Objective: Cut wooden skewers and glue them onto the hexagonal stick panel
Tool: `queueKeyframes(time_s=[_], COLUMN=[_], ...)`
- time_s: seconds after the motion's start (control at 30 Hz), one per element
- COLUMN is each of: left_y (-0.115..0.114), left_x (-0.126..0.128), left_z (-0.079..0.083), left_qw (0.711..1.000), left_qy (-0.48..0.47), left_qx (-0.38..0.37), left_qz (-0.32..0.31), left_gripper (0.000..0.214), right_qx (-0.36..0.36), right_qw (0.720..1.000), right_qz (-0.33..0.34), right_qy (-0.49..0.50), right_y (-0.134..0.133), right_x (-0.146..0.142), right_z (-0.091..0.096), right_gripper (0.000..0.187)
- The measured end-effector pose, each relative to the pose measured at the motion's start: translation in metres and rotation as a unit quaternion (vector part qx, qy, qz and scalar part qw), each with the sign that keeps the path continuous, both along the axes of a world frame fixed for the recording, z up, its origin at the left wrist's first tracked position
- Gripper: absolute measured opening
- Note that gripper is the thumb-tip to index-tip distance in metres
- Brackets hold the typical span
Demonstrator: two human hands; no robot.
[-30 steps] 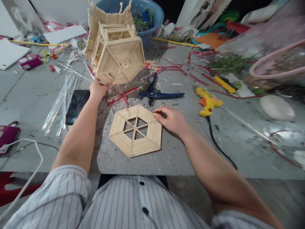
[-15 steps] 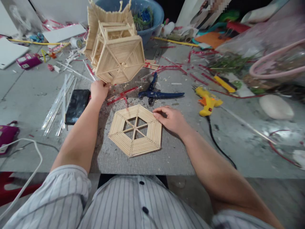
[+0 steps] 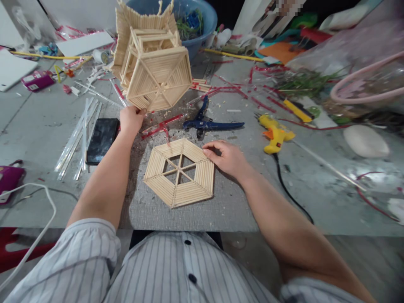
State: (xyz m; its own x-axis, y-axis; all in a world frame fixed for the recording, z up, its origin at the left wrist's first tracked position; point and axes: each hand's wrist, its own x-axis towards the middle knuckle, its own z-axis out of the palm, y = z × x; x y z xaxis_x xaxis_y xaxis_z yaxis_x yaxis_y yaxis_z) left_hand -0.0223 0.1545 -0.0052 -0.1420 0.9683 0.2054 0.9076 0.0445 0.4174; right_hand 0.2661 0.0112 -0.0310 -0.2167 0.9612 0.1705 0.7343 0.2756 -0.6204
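Note:
A tower-like model of pale wooden sticks (image 3: 159, 86) leans tilted at the back of the work area, its hexagonal face turned toward me. My left hand (image 3: 131, 120) is closed on the lower left edge of that face. In front of me, flat on a grey mat, lies a hexagonal stick panel (image 3: 203, 179) with spokes and an open middle. The thumb and fingers of my right hand (image 3: 227, 158) pinch its upper right corner. Between model and panel sits a blue plier-like cutter (image 3: 217, 125).
A yellow glue gun (image 3: 275, 134) with a black cord lies at right. Beside my left forearm are a black phone (image 3: 102, 141) and clear glue sticks (image 3: 75, 141). Behind the model stands a blue basin (image 3: 205, 25). Red-and-clear plastic scraps (image 3: 233, 89) litter the table.

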Motion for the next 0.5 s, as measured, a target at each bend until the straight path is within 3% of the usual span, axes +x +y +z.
queueKeyframes(time_s=[0.5], left_y=[0.0014], left_x=[0.0002], left_z=[-0.0012], left_qw=[1.0], left_qy=[0.004], left_qx=[-0.001], left_qz=[0.008], left_gripper=[0.031], right_qx=[-0.001], right_qw=[1.0], right_qz=[0.002], right_qy=[-0.004], right_y=[0.0008], right_x=[0.0001], right_z=[0.0012], right_gripper=[0.023])
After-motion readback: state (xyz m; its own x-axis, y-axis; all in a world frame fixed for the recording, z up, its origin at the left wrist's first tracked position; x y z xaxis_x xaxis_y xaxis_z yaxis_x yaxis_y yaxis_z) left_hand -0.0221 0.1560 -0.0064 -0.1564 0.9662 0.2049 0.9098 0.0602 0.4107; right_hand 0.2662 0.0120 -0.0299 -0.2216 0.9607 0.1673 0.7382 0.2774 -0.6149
